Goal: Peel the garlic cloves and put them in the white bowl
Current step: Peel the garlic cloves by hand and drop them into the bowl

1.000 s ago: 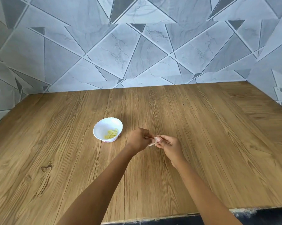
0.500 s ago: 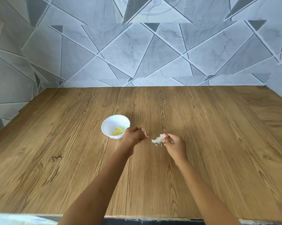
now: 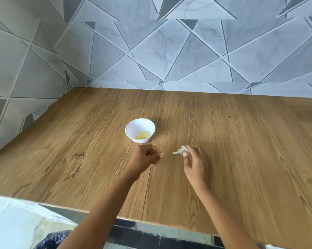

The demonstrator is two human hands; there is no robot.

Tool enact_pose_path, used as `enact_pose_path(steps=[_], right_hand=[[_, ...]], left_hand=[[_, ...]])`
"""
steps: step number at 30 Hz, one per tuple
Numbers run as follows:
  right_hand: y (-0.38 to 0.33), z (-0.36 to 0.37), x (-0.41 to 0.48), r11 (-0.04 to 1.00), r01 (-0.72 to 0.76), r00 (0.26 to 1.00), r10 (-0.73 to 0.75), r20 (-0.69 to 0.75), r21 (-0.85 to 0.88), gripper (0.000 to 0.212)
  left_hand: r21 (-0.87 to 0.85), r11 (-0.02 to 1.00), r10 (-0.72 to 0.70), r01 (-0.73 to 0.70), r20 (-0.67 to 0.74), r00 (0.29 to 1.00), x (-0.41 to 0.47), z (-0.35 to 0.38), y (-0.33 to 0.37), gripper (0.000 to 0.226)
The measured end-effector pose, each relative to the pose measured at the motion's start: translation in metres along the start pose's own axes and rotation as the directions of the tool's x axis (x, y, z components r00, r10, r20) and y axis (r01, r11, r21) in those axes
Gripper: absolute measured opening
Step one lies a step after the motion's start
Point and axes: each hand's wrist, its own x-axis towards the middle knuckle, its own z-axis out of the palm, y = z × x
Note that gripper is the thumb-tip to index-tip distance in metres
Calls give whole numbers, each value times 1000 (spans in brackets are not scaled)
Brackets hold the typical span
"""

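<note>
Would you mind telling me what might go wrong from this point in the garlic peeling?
1. The right hand pinches the garlic piece only at its fingertips, over bare table, apart from the white bowl, so it may drop outside.
2. Its papery skin looks loose; flakes could land among the peeled cloves.
3. The left hand is near the bowl and might nudge it.

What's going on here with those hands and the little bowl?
A person is peeling garlic at a wooden table. The right hand pinches a pale, papery garlic piece. The left hand, fingers curled, is beside the white bowl; whether it holds a clove is unclear. Some yellowish peeled cloves lie in the bowl.
</note>
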Motion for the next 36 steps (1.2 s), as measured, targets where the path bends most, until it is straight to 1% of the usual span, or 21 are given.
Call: enact_pose_path(steps=[1, 3, 4, 6, 9, 11, 12, 14, 16, 20, 24, 25, 27, 28, 30, 32, 34, 36], right_hand=[[-7, -3, -9, 998, 57, 998, -57, -6, 25, 21], [-19, -3, -27, 990, 135, 990, -137, 36, 52, 30], [-22, 0, -35, 988, 149, 985, -152, 79, 41, 38], [-28, 8, -52, 990, 141, 977, -136, 163, -17, 51], [-39, 14, -67, 975, 138, 942, -75, 326, -172, 69], [-45, 13, -72, 947, 156, 925, -40, 377, -282, 73], [-47, 11, -71, 940, 162, 919, -33, 393, -300, 78], [-51, 7, -73, 951, 163, 903, -37, 429, -262, 93], [-54, 3, -73, 962, 131, 884, -4, 467, -240, 102], [-56, 3, -72, 963, 117, 882, 11, 472, -241, 103], [-56, 4, -73, 966, 113, 886, 8, 463, -232, 101], [-55, 4, -74, 967, 114, 887, 4, 461, -228, 100], [-54, 5, -75, 976, 106, 906, -15, 424, -191, 90], [-54, 4, -74, 987, 75, 921, -16, 388, -139, 79], [-58, -2, -71, 998, -40, 935, 20, 354, 50, 50], [-64, -5, -67, 955, -161, 922, 56, 383, 248, 36], [-74, -6, -60, 859, -331, 878, 128, 462, 391, 26], [-82, -6, -57, 724, -484, 831, 203, 519, 492, 13]], left_hand=[[109, 993, 41, -41, 5, 999, -4, -3, -3, 8], [317, 943, 88, -98, 47, 995, -9, -10, -7, 14], [396, 911, 91, -116, 81, 993, -11, -13, -8, 17], [507, 851, 78, -138, 137, 987, -15, -20, -8, 21], [580, 795, 95, -178, 170, 981, -17, -26, -8, 15], [653, 734, 102, -187, 167, 981, -21, -26, -9, 12], [692, 695, 111, -195, 165, 980, -22, -24, -9, 12], [752, 609, 163, -251, 191, 968, -24, -21, -12, 13], [771, 566, 206, -291, 209, 956, -24, -20, -16, 13], [748, 599, 209, -285, 198, 958, -22, -23, -22, 13], [756, 561, 239, -337, 241, 941, -28, -21, -29, 9], [752, 565, 243, -340, 242, 939, -27, -21, -30, 9], [690, 649, 238, -321, 217, 947, -26, -25, -32, 9], [633, 710, 234, -308, 201, 951, -26, -28, -32, 8], [464, 845, 204, -265, 180, 962, -27, -33, -32, 7], [221, 965, 107, -141, 157, 982, -32, -36, -32, 10], [36, 999, 16, -22, 163, 986, -38, -36, -28, 13], [-23, 1000, -4, 8, 165, 986, -42, -36, -25, 12]])
